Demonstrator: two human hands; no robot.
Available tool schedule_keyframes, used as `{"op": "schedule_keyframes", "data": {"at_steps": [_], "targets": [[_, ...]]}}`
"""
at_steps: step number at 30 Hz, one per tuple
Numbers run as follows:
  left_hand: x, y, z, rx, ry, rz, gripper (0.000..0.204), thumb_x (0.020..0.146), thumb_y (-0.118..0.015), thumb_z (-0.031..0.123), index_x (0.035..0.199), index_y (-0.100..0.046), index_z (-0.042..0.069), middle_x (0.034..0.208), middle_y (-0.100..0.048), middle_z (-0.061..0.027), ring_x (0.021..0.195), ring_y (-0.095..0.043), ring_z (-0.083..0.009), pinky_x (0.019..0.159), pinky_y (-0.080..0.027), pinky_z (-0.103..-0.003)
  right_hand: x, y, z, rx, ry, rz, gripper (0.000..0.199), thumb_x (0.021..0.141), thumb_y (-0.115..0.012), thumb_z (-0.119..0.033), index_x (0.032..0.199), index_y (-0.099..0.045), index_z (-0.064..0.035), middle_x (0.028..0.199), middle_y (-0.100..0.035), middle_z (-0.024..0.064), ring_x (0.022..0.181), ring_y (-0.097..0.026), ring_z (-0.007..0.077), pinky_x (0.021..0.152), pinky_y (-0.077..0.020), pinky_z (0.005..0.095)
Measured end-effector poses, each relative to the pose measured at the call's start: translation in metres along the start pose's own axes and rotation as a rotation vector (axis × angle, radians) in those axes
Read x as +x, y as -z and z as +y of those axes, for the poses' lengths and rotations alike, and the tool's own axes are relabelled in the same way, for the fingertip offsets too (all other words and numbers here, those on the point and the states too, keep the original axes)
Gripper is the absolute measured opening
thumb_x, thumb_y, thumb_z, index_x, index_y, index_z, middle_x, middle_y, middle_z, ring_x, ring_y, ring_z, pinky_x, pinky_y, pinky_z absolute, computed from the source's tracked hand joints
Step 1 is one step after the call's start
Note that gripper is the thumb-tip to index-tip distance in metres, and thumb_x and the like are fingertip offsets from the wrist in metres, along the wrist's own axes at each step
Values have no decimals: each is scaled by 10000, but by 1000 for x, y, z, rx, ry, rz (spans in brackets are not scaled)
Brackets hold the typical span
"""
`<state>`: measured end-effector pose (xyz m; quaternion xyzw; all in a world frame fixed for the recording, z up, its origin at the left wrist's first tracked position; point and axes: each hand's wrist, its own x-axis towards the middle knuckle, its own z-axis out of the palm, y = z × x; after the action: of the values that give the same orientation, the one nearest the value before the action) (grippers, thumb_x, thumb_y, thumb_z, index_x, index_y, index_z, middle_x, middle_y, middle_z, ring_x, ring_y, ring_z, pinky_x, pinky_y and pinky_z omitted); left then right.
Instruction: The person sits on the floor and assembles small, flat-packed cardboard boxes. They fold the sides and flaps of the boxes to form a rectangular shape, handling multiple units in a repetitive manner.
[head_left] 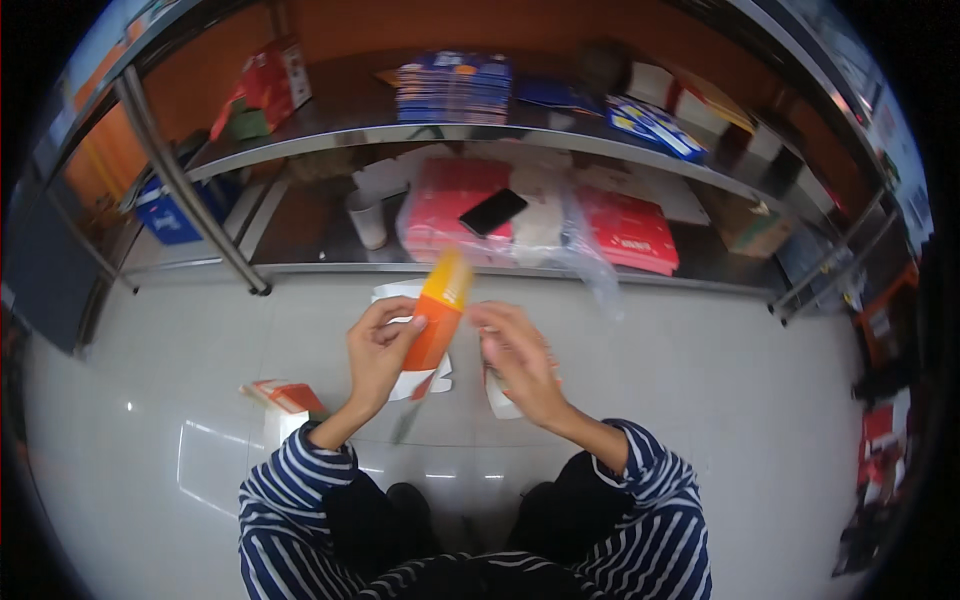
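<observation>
**Carton blank held mid-air, grip light**

Risk: orange carton blank (437, 318) may crease or slip; only the left hand (380, 352) pinches it, thumb over its left edge. It stands tilted above the floor (700, 400), centre. Right hand (520, 362), blurred, fingers curled just right of it; contact unclear. Forearms converge from near edge.
</observation>
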<state>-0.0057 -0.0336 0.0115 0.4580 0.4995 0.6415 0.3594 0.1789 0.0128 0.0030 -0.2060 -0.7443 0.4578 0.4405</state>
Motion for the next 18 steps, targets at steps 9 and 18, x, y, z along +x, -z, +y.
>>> {"op": "schedule_keyframes", "data": {"at_steps": [9,18], "targets": [[12,17,-17,-131,67,-145,204,909,-479,169,1055,-462,29,984,-553,-40,915,-514,-104,825,-399,-224,12,25,24,27,-170,184,552,835,-609,-156,1300,-337,-35,1245,-444,130,1166,-415,193,964,-336,329],[8,12,10,647,-478,-150,391,781,-628,292,1100,-567,75,932,-577,-55,978,-503,-234,874,-340,-372,7,9,5,417,-285,107,457,764,-652,36,1131,-386,-18,1009,-581,123,893,-582,145,774,-480,253]]}}
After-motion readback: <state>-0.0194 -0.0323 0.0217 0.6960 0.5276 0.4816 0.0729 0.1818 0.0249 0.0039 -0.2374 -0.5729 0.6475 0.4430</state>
